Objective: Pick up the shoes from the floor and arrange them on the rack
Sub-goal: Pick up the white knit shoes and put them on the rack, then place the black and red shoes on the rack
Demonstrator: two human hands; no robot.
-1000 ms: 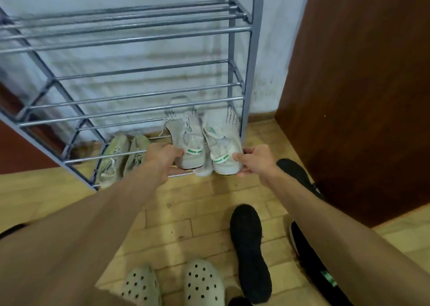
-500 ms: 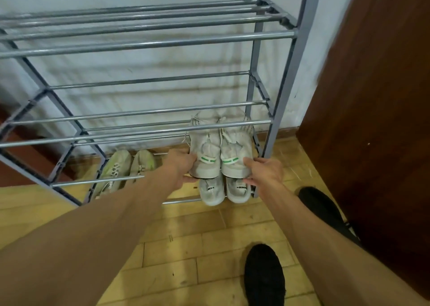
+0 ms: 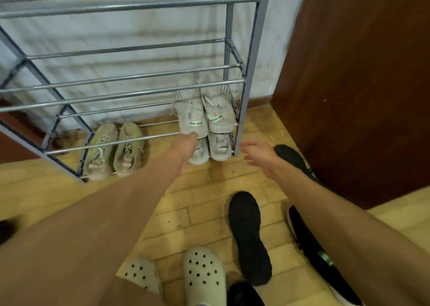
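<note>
rack (image 3: 249,72) of grey bars against a white wall (image 3: 139,30), brown door (image 3: 360,72) on the right, wood-block floor (image 3: 204,189) below. white sneakers (image 3: 204,117) sit on a low tier at the right end. left hand (image 3: 187,148) touches a heel, grip hidden, can't tell; right hand (image 3: 260,153) hangs released, fingers spread. black shoes (image 3: 249,231) lie on the floor.

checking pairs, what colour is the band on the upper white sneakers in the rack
Green, on the white sneakers; the head view shows it best.
</note>
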